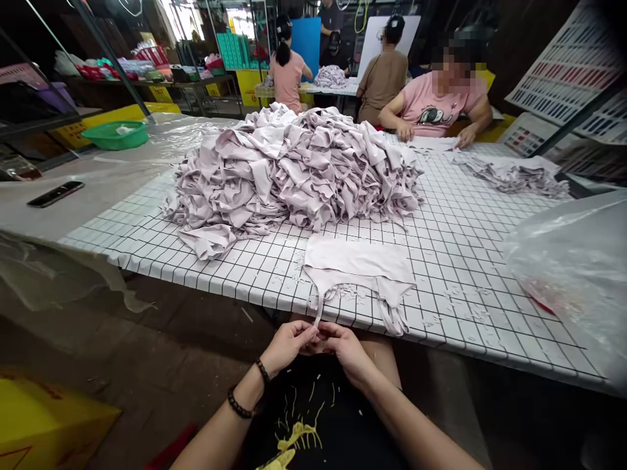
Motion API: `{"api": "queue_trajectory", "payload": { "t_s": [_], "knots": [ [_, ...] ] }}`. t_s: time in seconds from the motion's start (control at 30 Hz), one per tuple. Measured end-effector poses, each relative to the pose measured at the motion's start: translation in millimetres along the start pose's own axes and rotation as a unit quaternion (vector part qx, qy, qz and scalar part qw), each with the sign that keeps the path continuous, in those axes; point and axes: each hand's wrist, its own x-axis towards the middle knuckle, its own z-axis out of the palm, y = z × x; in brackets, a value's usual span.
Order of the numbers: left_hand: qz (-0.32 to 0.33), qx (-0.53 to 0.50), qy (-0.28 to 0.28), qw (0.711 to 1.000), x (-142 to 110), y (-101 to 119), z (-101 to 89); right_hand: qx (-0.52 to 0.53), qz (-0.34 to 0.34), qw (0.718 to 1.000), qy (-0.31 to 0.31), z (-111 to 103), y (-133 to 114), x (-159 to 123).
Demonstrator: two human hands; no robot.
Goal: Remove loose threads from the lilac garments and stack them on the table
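Note:
A pale pink strappy top (360,258) lies flat near the table's front edge, its straps toward me. One strap reaches over the edge to my fingers. My left hand (292,341) pinches the end of that strap from the left. From the right, my right hand (341,344) closes on the same strap end, the fingertips of both hands nearly touching. Whether a small fitting sits between the fingers is hidden. The other strap hangs loose at the top's right side. Small pale scraps (350,292) are scattered around the top.
A large heap of matching garments (298,170) covers the table's middle. A gridded cloth (465,261) lies beneath. A phone (56,194) and green basket (116,134) stand left, a clear plastic bag (573,261) right. A co-worker (441,104) handles fabric beside a flat stack (519,173).

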Motion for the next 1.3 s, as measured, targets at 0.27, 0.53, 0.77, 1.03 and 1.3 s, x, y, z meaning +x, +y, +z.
{"api": "queue_trajectory", "payload": {
  "t_s": [0.27,0.53,0.77,1.03,1.3],
  "knots": [
    [-0.060,-0.132,-0.024,0.989,-9.7,34.6,30.7,0.005,-0.067,0.991,-0.116,-5.7,-7.4,-43.5],
    [0.000,-0.067,0.065,0.996,-0.4,29.7,49.8,-0.195,-0.209,0.958,-0.016,-7.4,-18.9,-69.6],
    [0.014,-0.027,0.062,0.998,0.7,31.2,47.9,-0.368,-0.334,0.868,-0.003,-9.3,-43.0,-63.9],
    [-0.013,-0.043,0.046,0.998,8.6,44.7,35.8,-0.225,-0.251,0.941,-0.026,-4.9,-75.9,-22.4],
    [-0.051,-0.030,0.001,0.998,15.8,57.0,23.6,0.058,-0.055,0.995,-0.062,0.3,-73.0,10.0]
  ]
}}
